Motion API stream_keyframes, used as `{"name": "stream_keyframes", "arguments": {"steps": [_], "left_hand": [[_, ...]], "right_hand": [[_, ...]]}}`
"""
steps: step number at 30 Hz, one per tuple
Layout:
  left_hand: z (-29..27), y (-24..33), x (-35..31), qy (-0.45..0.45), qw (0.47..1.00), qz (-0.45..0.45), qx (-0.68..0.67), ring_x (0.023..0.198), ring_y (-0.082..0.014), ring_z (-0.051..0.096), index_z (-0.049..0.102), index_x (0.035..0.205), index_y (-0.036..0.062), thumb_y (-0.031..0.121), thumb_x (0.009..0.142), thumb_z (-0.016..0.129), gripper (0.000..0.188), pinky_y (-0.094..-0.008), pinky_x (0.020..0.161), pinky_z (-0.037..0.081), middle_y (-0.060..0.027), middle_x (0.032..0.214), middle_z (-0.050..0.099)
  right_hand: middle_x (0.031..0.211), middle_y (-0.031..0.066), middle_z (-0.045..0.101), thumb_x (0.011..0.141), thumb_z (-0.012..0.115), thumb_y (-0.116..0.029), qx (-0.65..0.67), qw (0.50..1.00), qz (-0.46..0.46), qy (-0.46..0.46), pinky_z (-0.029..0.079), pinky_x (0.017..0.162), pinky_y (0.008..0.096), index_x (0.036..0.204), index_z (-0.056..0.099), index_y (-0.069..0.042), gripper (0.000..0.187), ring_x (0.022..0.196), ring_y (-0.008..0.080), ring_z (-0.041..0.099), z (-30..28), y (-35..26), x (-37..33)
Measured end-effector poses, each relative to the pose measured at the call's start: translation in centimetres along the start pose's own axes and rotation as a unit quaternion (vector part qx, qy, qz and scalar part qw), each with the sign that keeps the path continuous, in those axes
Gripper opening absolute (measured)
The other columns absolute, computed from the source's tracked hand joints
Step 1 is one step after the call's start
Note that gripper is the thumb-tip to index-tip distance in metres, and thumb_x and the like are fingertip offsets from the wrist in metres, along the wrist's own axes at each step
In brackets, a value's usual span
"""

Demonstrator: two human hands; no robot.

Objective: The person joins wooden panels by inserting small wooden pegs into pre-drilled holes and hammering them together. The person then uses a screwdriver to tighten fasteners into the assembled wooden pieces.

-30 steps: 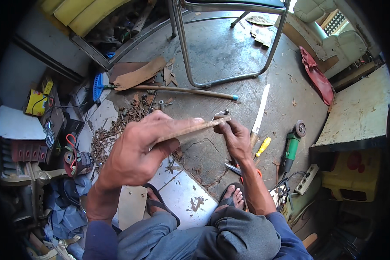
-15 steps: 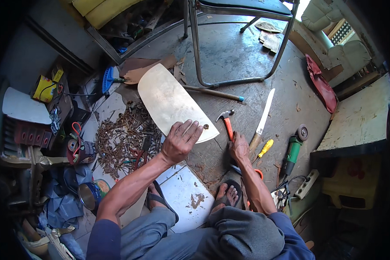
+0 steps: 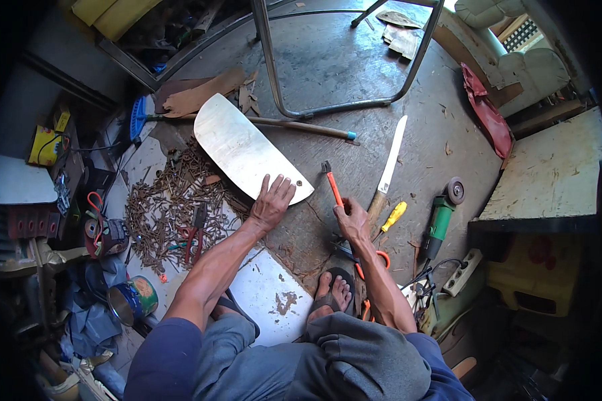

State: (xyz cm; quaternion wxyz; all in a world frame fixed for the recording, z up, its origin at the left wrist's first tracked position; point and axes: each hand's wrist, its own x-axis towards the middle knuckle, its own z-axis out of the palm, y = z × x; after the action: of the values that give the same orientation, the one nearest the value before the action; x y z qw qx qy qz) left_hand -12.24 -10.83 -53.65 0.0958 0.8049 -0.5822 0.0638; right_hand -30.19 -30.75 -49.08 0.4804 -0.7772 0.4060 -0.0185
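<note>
A pale curved board [image 3: 237, 144] lies on the floor in front of me, its left edge beside a heap of rusty screws and nails [image 3: 160, 200]. My left hand [image 3: 271, 206] rests on its near end with the fingers spread flat. Just right of those fingertips is a small dark round spot [image 3: 299, 183] on the board; whether it is a fitting or a hole I cannot tell. My right hand [image 3: 352, 220] is closed round the orange handle of a hammer [image 3: 334, 187], whose head points away from me, right of the board.
Right of the hammer lie a long knife [image 3: 392, 157], a yellow screwdriver [image 3: 394, 215] and a green angle grinder [image 3: 441, 220]. Pliers [image 3: 195, 234] lie on the screw heap. A metal chair frame [image 3: 334, 112] stands ahead. At left sits an open tin [image 3: 132, 299].
My right hand has taken up the hammer from the floor and turned its head. The left hand stays on the board. The whole view has shifted slightly.
</note>
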Motion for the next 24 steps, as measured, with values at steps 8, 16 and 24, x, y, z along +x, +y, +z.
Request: {"name": "stream_keyframes", "arguments": {"steps": [8, 16, 24], "left_hand": [[-0.6, 1.2, 0.8, -0.099, 0.992, -0.064, 0.043, 0.128, -0.0311, 0.054, 0.05, 0.147, 0.0197, 0.014, 0.097, 0.045, 0.051, -0.0589, 0.111, 0.034, -0.014, 0.139, 0.057], [-3.5, 1.2, 1.1, -0.094, 0.992, -0.069, 0.044, 0.129, -0.0272, 0.052, 0.06, 0.135, 0.0142, 0.018, 0.094, 0.049, 0.043, -0.0589, 0.108, 0.036, -0.0106, 0.128, 0.06], [-16.1, 0.9, -2.4, 0.032, 0.998, 0.033, 0.04, 0.132, -0.0338, 0.056, 0.059, 0.138, 0.0098, 0.023, 0.09, 0.054, 0.05, -0.0579, 0.112, 0.04, -0.0137, 0.136, 0.061]], "right_hand": [[0.09, 0.0194, 0.064, 0.09, 0.068, -0.027, -0.066, 0.991, -0.102, 0.05, 0.051, 0.078, 0.0448, 0.108, 0.068, 0.001, 0.033, 0.084, 0.0348, 0.065, 1.5, 3.1, 0.5], [0.094, 0.0168, 0.061, 0.094, 0.065, -0.023, -0.102, 0.978, -0.175, 0.041, 0.049, 0.079, 0.0457, 0.114, 0.062, -0.003, 0.028, 0.086, 0.0351, 0.061, 3.3, 4.0, 0.0], [0.094, 0.0155, 0.064, 0.091, 0.071, -0.023, -0.12, 0.979, -0.155, 0.05, 0.049, 0.079, 0.0425, 0.113, 0.065, -0.002, 0.031, 0.084, 0.0315, 0.063, 3.1, 4.3, -0.2]]}}
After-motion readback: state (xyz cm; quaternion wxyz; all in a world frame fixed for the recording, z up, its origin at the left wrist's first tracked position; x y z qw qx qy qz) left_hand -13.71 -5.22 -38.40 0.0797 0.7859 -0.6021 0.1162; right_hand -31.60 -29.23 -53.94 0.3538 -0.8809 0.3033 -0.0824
